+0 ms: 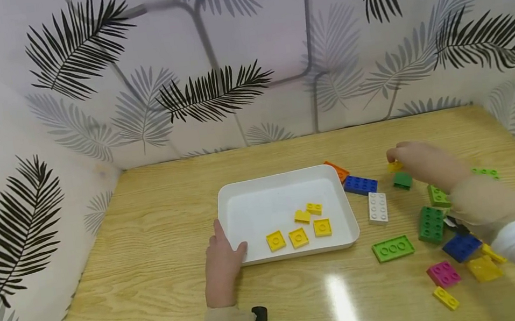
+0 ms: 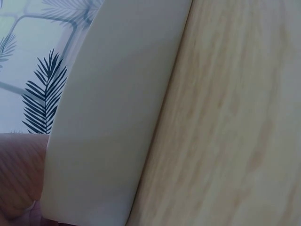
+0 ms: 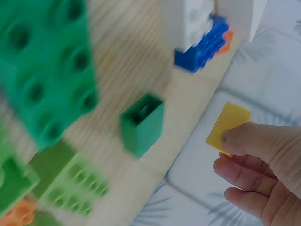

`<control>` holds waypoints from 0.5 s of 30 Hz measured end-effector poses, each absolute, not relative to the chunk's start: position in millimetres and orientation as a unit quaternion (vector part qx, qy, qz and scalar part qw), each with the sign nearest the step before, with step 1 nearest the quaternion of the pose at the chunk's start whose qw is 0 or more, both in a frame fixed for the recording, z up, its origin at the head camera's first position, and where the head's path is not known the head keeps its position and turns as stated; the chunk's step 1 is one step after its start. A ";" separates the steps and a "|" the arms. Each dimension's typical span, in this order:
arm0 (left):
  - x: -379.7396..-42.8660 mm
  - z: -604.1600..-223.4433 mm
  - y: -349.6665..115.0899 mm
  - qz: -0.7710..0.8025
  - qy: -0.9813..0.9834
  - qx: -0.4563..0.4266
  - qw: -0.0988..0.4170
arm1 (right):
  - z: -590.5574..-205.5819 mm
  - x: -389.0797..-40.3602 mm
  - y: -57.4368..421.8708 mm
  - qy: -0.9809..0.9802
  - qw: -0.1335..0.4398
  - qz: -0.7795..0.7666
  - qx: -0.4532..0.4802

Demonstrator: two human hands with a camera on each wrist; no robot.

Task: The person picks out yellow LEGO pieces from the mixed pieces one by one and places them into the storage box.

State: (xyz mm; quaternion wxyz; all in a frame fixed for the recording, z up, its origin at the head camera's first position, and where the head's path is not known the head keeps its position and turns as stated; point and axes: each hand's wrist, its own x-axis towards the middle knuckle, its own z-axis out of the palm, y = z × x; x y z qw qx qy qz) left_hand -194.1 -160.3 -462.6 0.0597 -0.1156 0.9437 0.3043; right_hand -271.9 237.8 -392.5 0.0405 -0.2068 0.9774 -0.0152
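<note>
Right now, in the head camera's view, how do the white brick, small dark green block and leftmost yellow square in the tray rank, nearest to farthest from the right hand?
1. Small dark green block: just lower left of the right hand.
2. White brick: farther left, outside the tray.
3. Leftmost yellow square: farthest left, inside the tray.

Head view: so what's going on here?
A person's right hand pinches a yellow piece above the table, near a small green brick. The left hand touches the near-left corner of the white tray, which holds five yellow pieces. More loose bricks in mixed colours, some yellow, lie to the tray's right.
</note>
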 end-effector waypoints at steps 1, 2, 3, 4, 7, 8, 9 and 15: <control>-194.1 -462.6 -160.3 0.304 0.944 -0.116 0.059 | -391.3 -271.4 232.9 0.976 0.036 -0.015 -0.212; -194.2 -462.7 -160.4 0.303 0.944 -0.116 0.059 | -390.0 -271.0 227.8 0.975 0.034 -0.014 -0.218; -194.4 -462.8 -160.5 0.303 0.944 -0.116 0.058 | -389.0 -270.8 222.5 0.974 0.033 -0.014 -0.222; -194.4 -463.0 -160.7 0.303 0.944 -0.116 0.059 | -387.9 -270.8 217.0 0.973 0.034 -0.013 -0.226; -195.0 -463.2 -160.9 0.302 0.944 -0.117 0.058 | -385.3 -269.6 201.0 0.972 0.043 -0.015 -0.230; -195.1 -463.3 -161.0 0.302 0.944 -0.118 0.058 | -385.2 -269.2 195.9 0.971 0.043 -0.015 -0.233; -195.1 -463.2 -161.0 0.302 0.944 -0.119 0.059 | -385.1 -268.5 190.6 0.970 0.043 -0.014 -0.238; -195.1 -462.3 -161.0 0.304 0.944 -0.116 0.053 | -388.6 -262.6 161.7 0.961 0.028 -0.001 -0.274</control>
